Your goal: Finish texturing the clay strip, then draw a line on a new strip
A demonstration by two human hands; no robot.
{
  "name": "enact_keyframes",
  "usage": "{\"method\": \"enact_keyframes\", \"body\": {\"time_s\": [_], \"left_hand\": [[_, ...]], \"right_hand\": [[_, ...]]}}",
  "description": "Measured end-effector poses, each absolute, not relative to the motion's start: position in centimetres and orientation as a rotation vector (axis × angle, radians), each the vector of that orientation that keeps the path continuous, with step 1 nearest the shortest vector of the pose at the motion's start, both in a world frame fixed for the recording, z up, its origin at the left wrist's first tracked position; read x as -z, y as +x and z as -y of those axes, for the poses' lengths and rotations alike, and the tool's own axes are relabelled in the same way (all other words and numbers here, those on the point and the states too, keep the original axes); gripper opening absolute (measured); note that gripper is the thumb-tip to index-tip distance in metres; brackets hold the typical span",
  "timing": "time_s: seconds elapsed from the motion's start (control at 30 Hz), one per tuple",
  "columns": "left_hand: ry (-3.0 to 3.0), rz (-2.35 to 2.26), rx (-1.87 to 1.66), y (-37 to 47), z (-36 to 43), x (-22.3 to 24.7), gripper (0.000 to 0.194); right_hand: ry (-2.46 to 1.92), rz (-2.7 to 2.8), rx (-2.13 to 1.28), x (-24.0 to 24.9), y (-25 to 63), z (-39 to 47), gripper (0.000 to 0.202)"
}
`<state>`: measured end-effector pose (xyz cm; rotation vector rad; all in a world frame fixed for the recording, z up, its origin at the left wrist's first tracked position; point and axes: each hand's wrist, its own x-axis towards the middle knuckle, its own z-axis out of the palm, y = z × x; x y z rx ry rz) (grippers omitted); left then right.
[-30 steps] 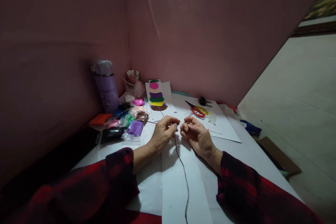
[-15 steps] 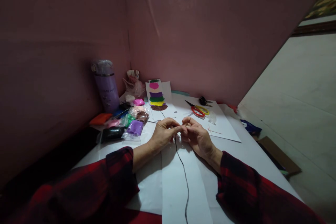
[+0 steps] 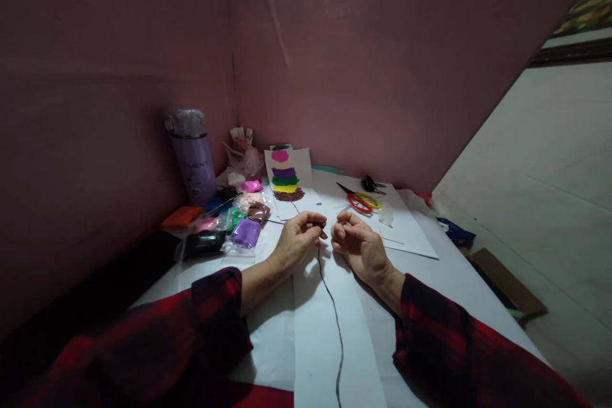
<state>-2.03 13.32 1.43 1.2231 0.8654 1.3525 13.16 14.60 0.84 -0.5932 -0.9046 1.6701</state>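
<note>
My left hand (image 3: 299, 239) pinches a small dark lump (image 3: 322, 225) between thumb and fingertips. It is held over a white paper strip (image 3: 310, 331). A wavy dark line (image 3: 338, 325) runs along that strip, from beneath my left fingers to the near edge. Just to the right, my right hand (image 3: 361, 245) is raised with its fingers curled in towards the thumb. A small gap separates the two hands. Whether the right fingertips hold anything is too small to tell.
Left of my hands lie several coloured packets, a purple one (image 3: 246, 233) and a black one (image 3: 205, 243) among them. Behind them stands a purple bottle (image 3: 195, 166). A card with coloured bands (image 3: 285, 180) leans at the back. Open scissors (image 3: 359, 201) lie right, near keys (image 3: 370, 185).
My two hands were touching at the fingertips and have now come apart. The right hand has shifted slightly right, and the dark lump shows in my left fingers.
</note>
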Motion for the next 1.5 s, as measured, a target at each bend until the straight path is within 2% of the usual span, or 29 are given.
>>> {"method": "enact_keyframes", "body": {"time_s": [0.2, 0.47, 0.7, 0.87, 1.03, 1.33, 1.5], "left_hand": [[1.214, -0.818, -1.369, -1.8, -13.7, -0.9, 0.027], [1.291, -0.961, -1.364, -2.0, -13.3, -1.4, 0.033], [1.309, -0.962, -1.485, -2.1, -13.9, -0.7, 0.024], [1.365, -0.937, -1.433, -1.9, -13.8, -0.3, 0.023], [1.388, -0.994, -1.436, -1.9, -13.6, -0.8, 0.014], [1.467, -1.08, -1.521, -2.2, -13.7, -0.5, 0.021], [1.514, -1.104, -1.509, -2.3, -13.9, -0.2, 0.014]], "right_hand": [[-0.593, 0.87, -1.593, -0.6, 13.2, -14.8, 0.013], [-0.617, 0.963, -1.505, -0.5, 13.2, -14.8, 0.024], [-0.674, 0.997, -1.479, -0.5, 13.3, -14.8, 0.027], [-0.705, 1.013, -1.505, -0.5, 13.2, -14.6, 0.029], [-0.704, 1.043, -1.508, -1.0, 12.9, -14.2, 0.031], [-0.668, 1.002, -1.525, -1.0, 13.1, -14.5, 0.027], [-0.682, 1.024, -1.554, -0.9, 13.2, -14.5, 0.028]]}}
